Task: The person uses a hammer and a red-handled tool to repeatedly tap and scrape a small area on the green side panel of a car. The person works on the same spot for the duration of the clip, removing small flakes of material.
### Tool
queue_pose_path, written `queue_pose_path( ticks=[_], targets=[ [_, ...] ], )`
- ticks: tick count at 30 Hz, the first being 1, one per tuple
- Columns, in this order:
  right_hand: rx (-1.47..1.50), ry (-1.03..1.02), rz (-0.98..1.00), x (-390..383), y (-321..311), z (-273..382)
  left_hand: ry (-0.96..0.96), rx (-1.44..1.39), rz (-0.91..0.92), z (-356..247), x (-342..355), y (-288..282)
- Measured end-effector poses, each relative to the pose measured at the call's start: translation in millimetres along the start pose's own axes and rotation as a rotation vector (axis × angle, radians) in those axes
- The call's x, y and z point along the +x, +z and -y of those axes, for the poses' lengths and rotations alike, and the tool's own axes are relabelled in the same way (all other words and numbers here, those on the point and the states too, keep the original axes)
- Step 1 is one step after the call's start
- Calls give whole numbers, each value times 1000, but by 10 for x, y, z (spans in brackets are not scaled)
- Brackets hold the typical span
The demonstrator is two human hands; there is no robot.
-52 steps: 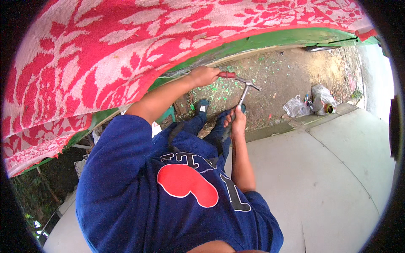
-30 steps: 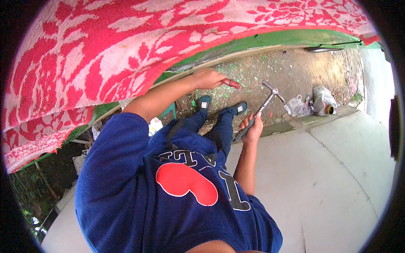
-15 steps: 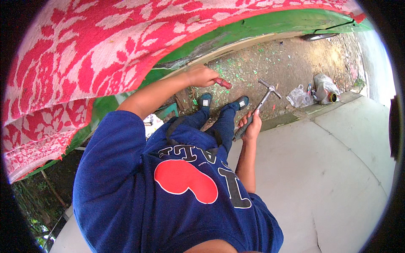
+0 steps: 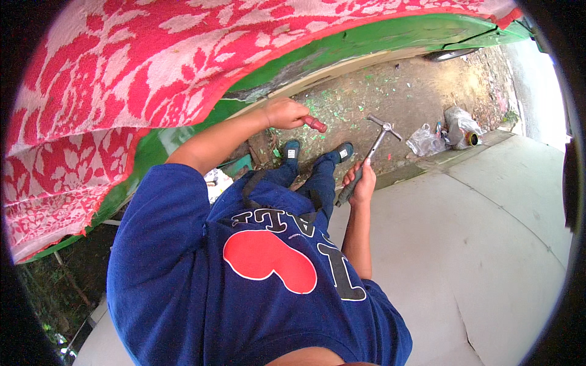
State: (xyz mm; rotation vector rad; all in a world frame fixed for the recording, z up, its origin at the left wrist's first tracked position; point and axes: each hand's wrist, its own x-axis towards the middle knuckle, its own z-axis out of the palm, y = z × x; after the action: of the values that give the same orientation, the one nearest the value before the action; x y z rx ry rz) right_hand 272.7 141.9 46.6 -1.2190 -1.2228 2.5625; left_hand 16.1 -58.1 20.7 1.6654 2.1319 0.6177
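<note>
My left hand is closed around a tool whose red, rounded handle end sticks out to the right; the rest of it is hidden, so its kind cannot be told. In my right hand is a metal hammer with a slim double-ended head and a dark grip. Its head points up and away, to the right of the red handle. The hammer and the red handle are apart. Just beyond my left hand runs a green panel with scraped grey patches.
A red and white patterned cloth drapes over the green panel. Green flakes litter the ground. At right lie plastic bags and a yellow-rimmed roll or can. A pale wall stands close on my right.
The view has shifted slightly, so the bags and ground sit a little further left. Both hands keep their grips, and the hammer stays held up in nearly the same place.
</note>
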Motion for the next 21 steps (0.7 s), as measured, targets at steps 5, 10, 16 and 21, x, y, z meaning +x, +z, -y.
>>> queue_pose_path(
  ticks=[5,10,16,21],
  targets=[
    [-19,-13,14,-49,20,65,-21,28,-17,-72,11,-114],
    [-36,-20,19,-118,75,106,-6,27,-28,-99,16,-183],
    [-64,-48,15,-207,106,160,68,-30,-165,-188,47,-306],
    [-280,-73,-64,-381,17,322,-14,-72,-201,-235,-71,-339]
  ],
)
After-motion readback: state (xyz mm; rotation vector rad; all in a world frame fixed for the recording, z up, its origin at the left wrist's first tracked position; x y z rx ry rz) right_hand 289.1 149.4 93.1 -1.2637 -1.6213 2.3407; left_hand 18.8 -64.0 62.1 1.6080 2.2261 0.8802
